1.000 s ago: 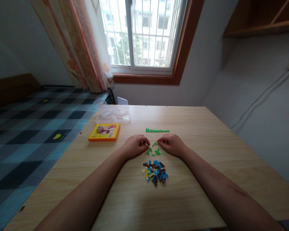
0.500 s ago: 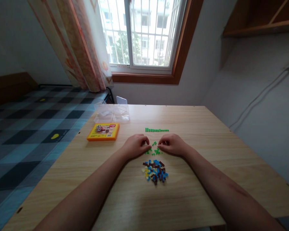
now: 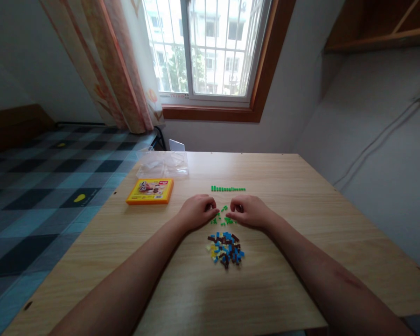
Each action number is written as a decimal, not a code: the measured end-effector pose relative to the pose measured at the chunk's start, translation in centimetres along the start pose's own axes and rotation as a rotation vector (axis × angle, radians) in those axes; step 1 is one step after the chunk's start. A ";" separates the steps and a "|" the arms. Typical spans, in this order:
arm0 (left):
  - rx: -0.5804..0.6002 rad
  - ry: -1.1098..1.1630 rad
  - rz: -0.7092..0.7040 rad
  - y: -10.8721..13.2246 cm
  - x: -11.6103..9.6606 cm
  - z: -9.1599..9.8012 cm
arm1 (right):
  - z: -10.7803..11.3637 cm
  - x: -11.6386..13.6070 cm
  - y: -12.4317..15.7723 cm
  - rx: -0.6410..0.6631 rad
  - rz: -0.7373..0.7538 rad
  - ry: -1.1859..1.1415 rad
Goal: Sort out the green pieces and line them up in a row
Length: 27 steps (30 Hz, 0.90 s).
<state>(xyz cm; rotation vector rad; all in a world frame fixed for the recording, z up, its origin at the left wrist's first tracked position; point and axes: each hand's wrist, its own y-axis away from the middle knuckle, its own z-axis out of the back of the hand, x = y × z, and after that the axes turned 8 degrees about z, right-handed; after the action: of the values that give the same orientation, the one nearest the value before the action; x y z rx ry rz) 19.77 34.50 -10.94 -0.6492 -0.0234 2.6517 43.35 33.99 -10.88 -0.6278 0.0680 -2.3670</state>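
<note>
Small green building bricks [image 3: 228, 220] lie loose on the table between my two hands. My left hand [image 3: 198, 212] rests at their left side, fingers curled and thumb close to the index finger; whatever it may pinch is too small to make out. On the right side, my right hand [image 3: 249, 211] is loosely curled, its thumb reaching to the green bricks and a gap showing between thumb and index finger. Beyond the hands runs a neat row of green bricks [image 3: 228, 189]. Nearer to me sits a mixed pile of blue, brown and yellow bricks [image 3: 227, 249].
A yellow and orange box [image 3: 150, 192] lies left of my left hand. Behind it stands a clear plastic container [image 3: 163, 164] near the wooden table's [image 3: 273, 172] far left corner. A bed [image 3: 66, 172] adjoins the left side, and a window [image 3: 213, 51] is ahead.
My right hand has shifted slightly left, and its index finger has lifted away from the thumb. My left hand has barely moved. The row and the mixed pile look the same.
</note>
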 end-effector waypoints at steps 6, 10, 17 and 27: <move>0.008 -0.001 -0.008 0.0 -0.1 0.2 | -0.3 0.7 -0.3 0.001 -0.061 0.074; 0.007 0.009 -0.013 0.0 -0.1 0.3 | -0.4 0.9 -0.4 0.000 -0.086 0.092; 0.030 0.011 -0.013 0.0 -0.2 0.4 | 0.0 0.5 -0.1 0.014 -0.059 0.011; 0.088 0.045 -0.073 0.4 -0.1 1.2 | 0.9 -0.1 0.5 0.101 0.021 -0.119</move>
<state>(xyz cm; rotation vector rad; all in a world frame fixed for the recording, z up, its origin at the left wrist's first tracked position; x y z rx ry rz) 19.22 34.22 -9.86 -0.6658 0.0805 2.5520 44.16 33.73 -10.23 -0.7135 -0.0964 -2.2921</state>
